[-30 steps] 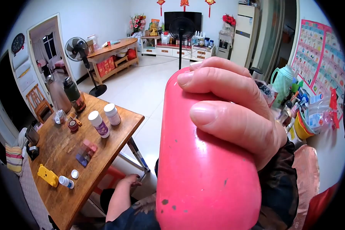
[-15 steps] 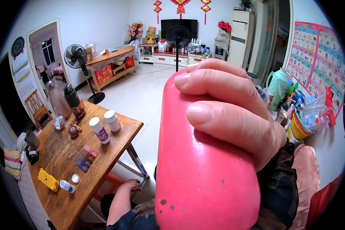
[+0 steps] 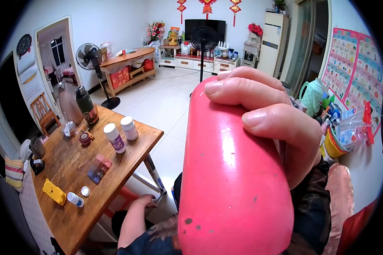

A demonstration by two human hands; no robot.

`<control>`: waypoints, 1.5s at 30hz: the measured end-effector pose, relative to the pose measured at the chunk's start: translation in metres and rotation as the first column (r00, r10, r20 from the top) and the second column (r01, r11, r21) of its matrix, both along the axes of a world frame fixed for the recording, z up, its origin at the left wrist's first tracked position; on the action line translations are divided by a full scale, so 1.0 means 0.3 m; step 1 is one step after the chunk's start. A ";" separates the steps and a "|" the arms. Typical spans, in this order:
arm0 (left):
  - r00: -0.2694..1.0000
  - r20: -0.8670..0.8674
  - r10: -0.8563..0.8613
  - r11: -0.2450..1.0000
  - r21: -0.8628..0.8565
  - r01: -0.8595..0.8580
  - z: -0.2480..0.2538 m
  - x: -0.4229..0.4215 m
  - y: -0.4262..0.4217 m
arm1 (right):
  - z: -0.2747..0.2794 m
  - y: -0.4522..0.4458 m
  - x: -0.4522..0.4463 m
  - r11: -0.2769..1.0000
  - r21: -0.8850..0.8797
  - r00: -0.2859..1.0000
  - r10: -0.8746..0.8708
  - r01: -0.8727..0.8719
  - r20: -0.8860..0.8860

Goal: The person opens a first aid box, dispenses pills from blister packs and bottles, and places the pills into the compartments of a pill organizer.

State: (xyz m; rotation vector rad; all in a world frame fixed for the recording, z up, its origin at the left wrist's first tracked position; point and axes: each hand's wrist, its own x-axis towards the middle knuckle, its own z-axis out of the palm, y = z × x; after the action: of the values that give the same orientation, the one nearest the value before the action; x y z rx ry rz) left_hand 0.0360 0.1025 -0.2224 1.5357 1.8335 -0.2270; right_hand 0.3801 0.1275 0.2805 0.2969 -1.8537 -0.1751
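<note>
A glossy pink thermos cup (image 3: 225,182) with chipped paint fills the middle of the view, tilted and very close to me. My right hand (image 3: 281,119) is wrapped round its right side, fingers curled over the top surface; its near end runs out of the frame. Low down, beside the table edge, my left hand (image 3: 147,201) hangs near my lap with fingers loosely apart and nothing visible in it. On the wooden table (image 3: 68,165) nearest to it are a small white bottle (image 3: 75,199), a white cap (image 3: 85,191) and a yellow bear-shaped case (image 3: 54,192).
Two white pill bottles, one purple-labelled (image 3: 115,138) and one plainer (image 3: 129,128), stand near the table's right corner. Behind are a dark green bottle (image 3: 86,104), a reddish roll (image 3: 85,138) and a standing fan (image 3: 89,57). A mint jug (image 3: 312,95) stands at right.
The view has shifted slightly, moving the room and table a little rightward. The right hand's lower finger has shifted up and right on the thermos cup. The left hand stays low.
</note>
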 end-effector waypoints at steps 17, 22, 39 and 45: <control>0.999 0.022 0.035 0.999 -0.011 -0.035 -0.017 -0.027 0.006 | -0.016 -0.019 -0.026 0.998 0.037 0.992 0.047 -0.043 -0.114; 0.999 0.004 0.054 0.998 -0.022 -0.054 0.005 -0.008 0.012 | -0.007 -0.032 -0.014 0.999 0.031 0.999 -0.008 0.010 -0.054; 0.998 -0.010 -0.057 0.997 0.046 0.058 -0.118 -0.051 0.025 | -0.046 -0.062 -0.008 0.995 -0.096 0.999 -0.038 0.035 -0.026; 0.854 0.366 0.370 0.929 -0.173 -0.328 -0.177 -0.069 0.044 | -0.054 -0.029 -0.027 0.999 -0.053 0.992 -0.012 0.005 -0.128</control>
State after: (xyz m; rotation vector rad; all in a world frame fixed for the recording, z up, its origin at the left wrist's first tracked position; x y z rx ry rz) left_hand 0.0154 0.1157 -0.2756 1.0537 1.7027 0.1495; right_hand 0.3719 0.1187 0.2642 0.2360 -1.7298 -0.1481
